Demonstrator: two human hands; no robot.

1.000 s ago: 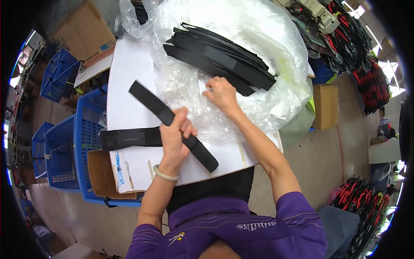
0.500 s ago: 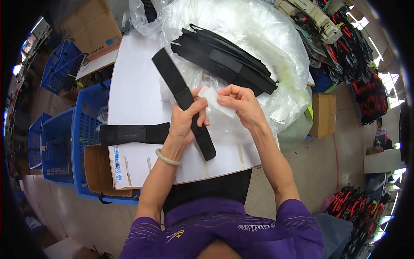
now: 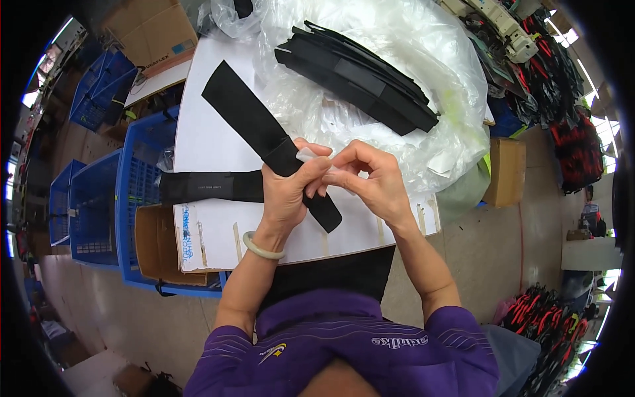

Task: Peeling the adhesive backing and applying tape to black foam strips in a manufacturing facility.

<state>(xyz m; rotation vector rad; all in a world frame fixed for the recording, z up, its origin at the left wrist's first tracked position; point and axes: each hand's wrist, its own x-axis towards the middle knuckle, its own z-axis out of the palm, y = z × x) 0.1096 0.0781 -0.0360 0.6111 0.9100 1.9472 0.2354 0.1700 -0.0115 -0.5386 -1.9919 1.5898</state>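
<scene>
A black fabric strap (image 3: 245, 116) lies slantwise in my left hand (image 3: 286, 188), which is closed around its middle below a seam. Between my two hands is a thin white piece (image 3: 306, 156), paper-like and now bunched up; my left thumb presses on it. The fingers of my right hand (image 3: 376, 184) pinch its other side, mostly hidden behind the fingertips. Left of my left hand, a second black strap (image 3: 210, 187) with a small printed label lies flat on the white tabletop (image 3: 215, 126).
A stack of black straps (image 3: 357, 83) rests on a large see-through plastic bag (image 3: 456, 99) at the back. Blue crates (image 3: 126, 205) and an open cardboard box (image 3: 155, 245) stand at the left. A brown carton (image 3: 506, 172) is at the right, below a sewing machine (image 3: 506, 30).
The white piece, spread flat before, is now bunched between my fingers. My right hand has come closer to my left, and the held strap tilts further left.
</scene>
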